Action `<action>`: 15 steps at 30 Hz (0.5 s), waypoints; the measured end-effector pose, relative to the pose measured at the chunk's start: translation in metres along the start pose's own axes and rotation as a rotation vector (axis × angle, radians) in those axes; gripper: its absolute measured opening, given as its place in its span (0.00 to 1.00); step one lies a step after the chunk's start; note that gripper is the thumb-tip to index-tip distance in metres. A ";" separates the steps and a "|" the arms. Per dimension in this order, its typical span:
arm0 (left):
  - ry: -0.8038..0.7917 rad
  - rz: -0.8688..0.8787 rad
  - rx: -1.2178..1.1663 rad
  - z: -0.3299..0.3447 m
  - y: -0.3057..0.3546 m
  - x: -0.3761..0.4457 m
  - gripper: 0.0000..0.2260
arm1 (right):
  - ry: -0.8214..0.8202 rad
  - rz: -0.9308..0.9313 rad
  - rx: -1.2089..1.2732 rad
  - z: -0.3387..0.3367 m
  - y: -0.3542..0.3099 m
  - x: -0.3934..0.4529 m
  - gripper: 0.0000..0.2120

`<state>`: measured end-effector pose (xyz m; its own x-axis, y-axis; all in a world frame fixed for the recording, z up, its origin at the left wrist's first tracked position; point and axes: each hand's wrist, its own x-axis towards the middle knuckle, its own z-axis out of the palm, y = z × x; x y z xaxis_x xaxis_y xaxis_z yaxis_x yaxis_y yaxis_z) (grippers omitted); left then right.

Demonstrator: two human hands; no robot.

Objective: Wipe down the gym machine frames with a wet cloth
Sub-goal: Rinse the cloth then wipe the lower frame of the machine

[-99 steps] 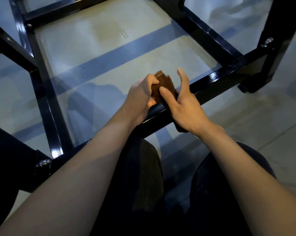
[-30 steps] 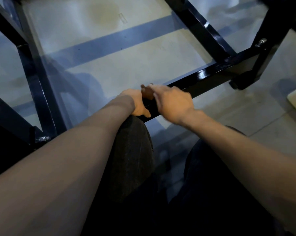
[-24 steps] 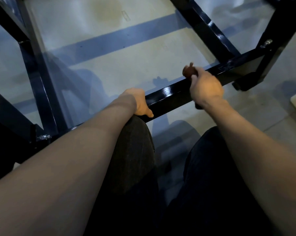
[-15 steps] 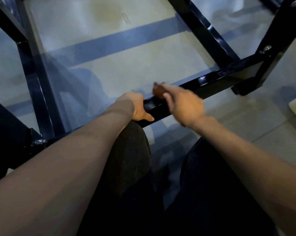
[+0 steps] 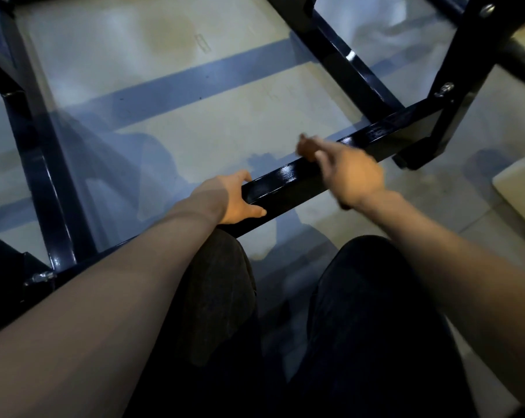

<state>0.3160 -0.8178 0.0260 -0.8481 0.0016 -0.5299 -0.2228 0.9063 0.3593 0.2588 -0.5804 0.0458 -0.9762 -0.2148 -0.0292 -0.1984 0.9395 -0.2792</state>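
On the black frame bar, running lower-left to upper-right, your left hand grips; your blurred right hand clutches the brown cloth.

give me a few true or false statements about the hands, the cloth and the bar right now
1. The left hand grips the black frame bar. True.
2. The brown cloth is in the left hand. False: the right hand holds it.
3. The right hand is sharp and still. False: it is motion-blurred.
4. The bar between the hands shines glossy. True.
5. The cloth lies on the floor. False: it is held at the bar.
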 end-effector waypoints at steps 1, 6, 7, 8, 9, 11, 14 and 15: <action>0.000 0.008 -0.011 0.000 0.001 0.000 0.33 | 0.021 0.114 -0.019 -0.009 0.022 0.011 0.20; 0.008 0.039 0.029 -0.002 0.010 0.002 0.30 | 0.091 0.226 0.088 -0.003 0.021 0.011 0.20; 0.017 0.046 0.043 -0.001 0.013 0.003 0.30 | 0.069 0.135 0.127 0.005 0.005 0.002 0.20; 0.026 0.053 0.046 -0.001 0.016 0.005 0.30 | 0.038 0.016 0.140 0.012 -0.009 -0.009 0.19; 0.031 0.062 0.036 0.001 0.019 0.007 0.30 | 0.003 -0.108 0.135 0.018 -0.018 -0.020 0.19; 0.036 0.075 -0.007 0.004 0.025 0.011 0.31 | -0.011 -0.244 0.089 0.017 -0.016 -0.025 0.19; 0.088 0.096 -0.014 0.010 0.036 0.015 0.30 | 0.017 -0.047 -0.031 -0.005 0.028 0.010 0.19; 0.118 0.102 0.001 0.011 0.039 0.017 0.28 | 0.028 0.097 -0.065 -0.014 0.048 0.025 0.19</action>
<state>0.2984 -0.7779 0.0229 -0.9170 0.0436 -0.3966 -0.1325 0.9043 0.4057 0.2236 -0.5366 0.0453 -0.9930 -0.1154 -0.0263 -0.1072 0.9711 -0.2134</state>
